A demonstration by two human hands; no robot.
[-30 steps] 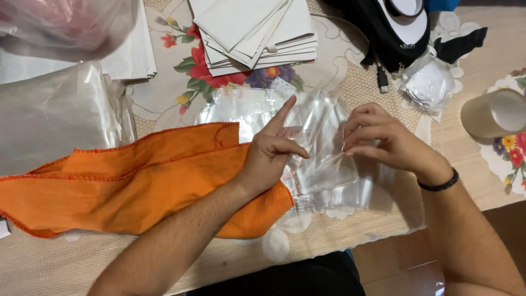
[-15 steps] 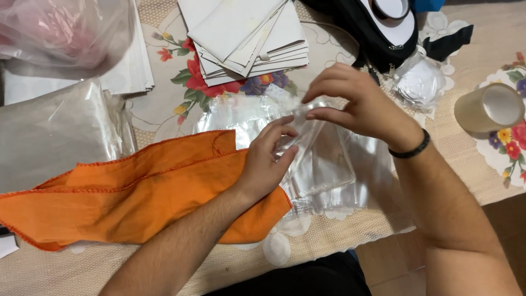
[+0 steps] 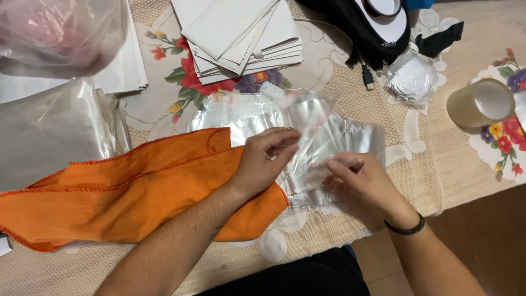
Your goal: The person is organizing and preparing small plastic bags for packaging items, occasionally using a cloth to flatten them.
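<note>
Left hand point(image 3: 267, 161) pinches the clear plastic bag point(image 3: 307, 137) by its edge, beside the orange cloth point(image 3: 137, 189); right hand point(image 3: 359, 178) grips the bag's lower part (fingers closed on it), over the table point(image 3: 416, 164).

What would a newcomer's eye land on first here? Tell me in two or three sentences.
The bright orange cloth spread across the table's near left side stands out first. Next come the left hand and right hand, both pinching a clear plastic bag over a heap of similar bags at the centre. Behind them lie a stack of white envelopes, and at the right edge a roll of tape.
</note>
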